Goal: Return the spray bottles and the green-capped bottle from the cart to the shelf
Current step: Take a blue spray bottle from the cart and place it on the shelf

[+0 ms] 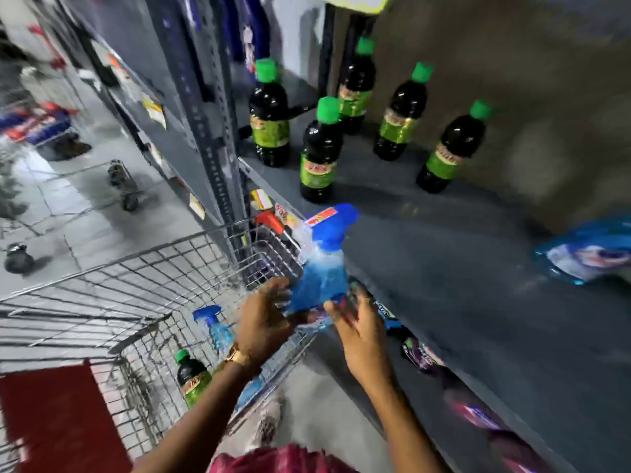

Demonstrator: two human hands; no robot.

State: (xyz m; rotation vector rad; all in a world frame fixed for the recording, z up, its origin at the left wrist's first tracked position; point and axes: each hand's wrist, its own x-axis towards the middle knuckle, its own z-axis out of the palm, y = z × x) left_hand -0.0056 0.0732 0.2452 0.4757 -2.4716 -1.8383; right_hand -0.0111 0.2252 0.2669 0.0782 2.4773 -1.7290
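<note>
A blue spray bottle (321, 268) is upright in the air between the wire cart (102, 295) and the grey shelf (461, 268). My left hand (264, 322) and my right hand (362, 329) both grip its lower body. In the cart lie a second blue spray bottle (213, 324) and a dark green-capped bottle (191, 377). Several dark green-capped bottles (321, 151) stand on the shelf at the back.
A blue refill pouch (587, 254) lies on the shelf at the right edge. Price tags line the shelf's front edge (423, 356). A grey upright post (211, 131) rises beside the cart. Another cart (119, 186) stands down the aisle.
</note>
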